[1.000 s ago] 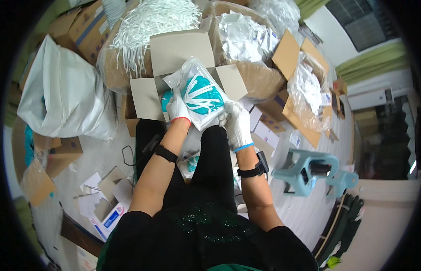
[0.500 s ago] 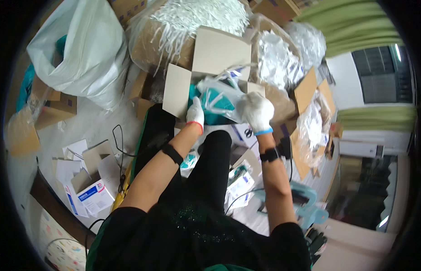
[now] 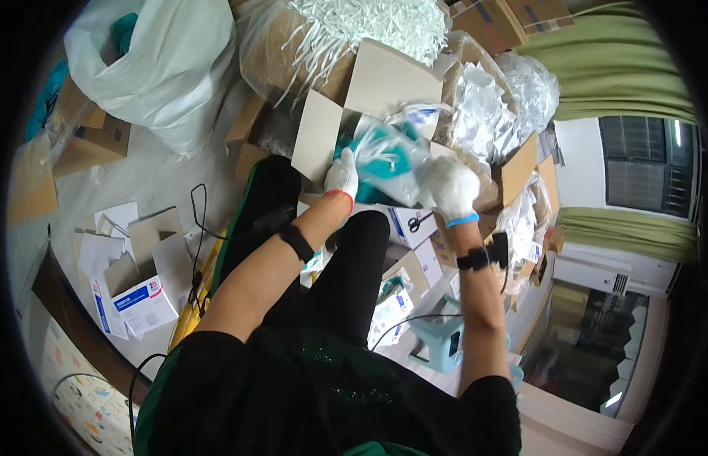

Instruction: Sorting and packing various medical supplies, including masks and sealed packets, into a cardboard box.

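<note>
An open pale carton (image 3: 392,80) stands in front of my knees with its flaps spread. Over its opening is a clear plastic bag (image 3: 406,182), partly smeared by motion, and teal material (image 3: 380,158) shows through and around it. My right hand (image 3: 450,188), in a white knit glove with a blue cuff, is closed in a fist on the bag's right side. My left hand (image 3: 341,173), gloved with a red cuff, rests at the carton's near left corner against the teal material. Its thumb points upward; the other fingers are hidden.
Behind the carton sits a bagged box of white straps (image 3: 369,26); silvery packets (image 3: 483,110) fill another. A large white sack (image 3: 152,68) stands far left. White printed boxes (image 3: 145,304) lie on the left floor, scissors (image 3: 419,221) by my right knee, and a light-blue stool (image 3: 438,338) nearer.
The view has shifted, so the scene sits further right. The clear bag has changed shape over the carton and spread wider. Both hands stay at about the same places on it.
</note>
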The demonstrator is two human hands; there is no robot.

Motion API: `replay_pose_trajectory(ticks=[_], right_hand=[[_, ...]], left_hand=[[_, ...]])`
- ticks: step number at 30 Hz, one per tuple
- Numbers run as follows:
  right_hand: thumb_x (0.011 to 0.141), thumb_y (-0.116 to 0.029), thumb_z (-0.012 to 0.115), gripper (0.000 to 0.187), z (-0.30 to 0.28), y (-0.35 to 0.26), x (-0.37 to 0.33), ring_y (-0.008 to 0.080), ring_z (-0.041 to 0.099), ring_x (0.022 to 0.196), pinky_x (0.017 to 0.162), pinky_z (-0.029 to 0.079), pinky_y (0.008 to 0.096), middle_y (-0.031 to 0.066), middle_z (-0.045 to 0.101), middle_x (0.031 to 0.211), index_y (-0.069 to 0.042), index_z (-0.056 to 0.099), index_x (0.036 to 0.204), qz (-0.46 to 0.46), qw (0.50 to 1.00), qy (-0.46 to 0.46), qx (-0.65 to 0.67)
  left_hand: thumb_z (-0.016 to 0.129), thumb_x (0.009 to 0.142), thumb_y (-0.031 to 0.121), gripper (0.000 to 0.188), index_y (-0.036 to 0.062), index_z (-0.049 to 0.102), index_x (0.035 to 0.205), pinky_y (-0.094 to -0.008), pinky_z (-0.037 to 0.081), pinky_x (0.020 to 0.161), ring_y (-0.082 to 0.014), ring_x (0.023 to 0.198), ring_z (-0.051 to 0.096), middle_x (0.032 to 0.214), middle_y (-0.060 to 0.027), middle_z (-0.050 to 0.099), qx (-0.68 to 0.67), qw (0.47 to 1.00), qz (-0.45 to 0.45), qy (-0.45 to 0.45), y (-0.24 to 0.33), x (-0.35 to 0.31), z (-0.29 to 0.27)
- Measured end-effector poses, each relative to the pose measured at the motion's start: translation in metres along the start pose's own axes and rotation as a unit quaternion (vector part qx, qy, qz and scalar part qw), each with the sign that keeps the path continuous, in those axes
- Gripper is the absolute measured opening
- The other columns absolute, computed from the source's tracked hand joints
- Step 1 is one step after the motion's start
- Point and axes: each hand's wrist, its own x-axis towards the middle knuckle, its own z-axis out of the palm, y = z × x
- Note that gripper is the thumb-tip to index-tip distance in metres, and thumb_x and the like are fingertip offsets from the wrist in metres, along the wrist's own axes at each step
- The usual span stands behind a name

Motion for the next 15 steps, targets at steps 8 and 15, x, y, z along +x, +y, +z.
replay_pose_trajectory(ticks=[8, 15], right_hand=[[0.081, -0.023, 0.063, 0.014, -0.017, 0.011, -0.009, 0.0333, 0.068, 0.064, 0.058, 0.054, 0.0452, 0.0128, 0.067, 0.073, -0.012, 0.066, 0.073, 0.011, 0.998, 0.034, 0.043], [0.079, -0.016, 0.062, 0.008, -0.032, 0.021, -0.022, 0.0334, 0.068, 0.072, 0.065, 0.053, 0.0419, 0.0128, 0.067, 0.076, -0.011, 0.068, 0.076, 0.015, 0.987, 0.099, 0.126]], left_hand=[[0.024, 0.1, 0.063, 0.077, -0.0019, 0.061, 0.12, -0.0532, 0.043, 0.101, -0.0474, 0.115, 0.058, 0.12, -0.0318, 0.062, 0.009, 1.0, 0.005, 0.003, 0.014, -0.006, -0.004], [0.032, 0.098, 0.058, 0.068, -0.0001, 0.062, 0.118, -0.052, 0.043, 0.101, -0.0476, 0.114, 0.058, 0.119, -0.0313, 0.063, -0.01, 1.0, 0.015, 0.017, 0.01, 0.005, 0.002]])
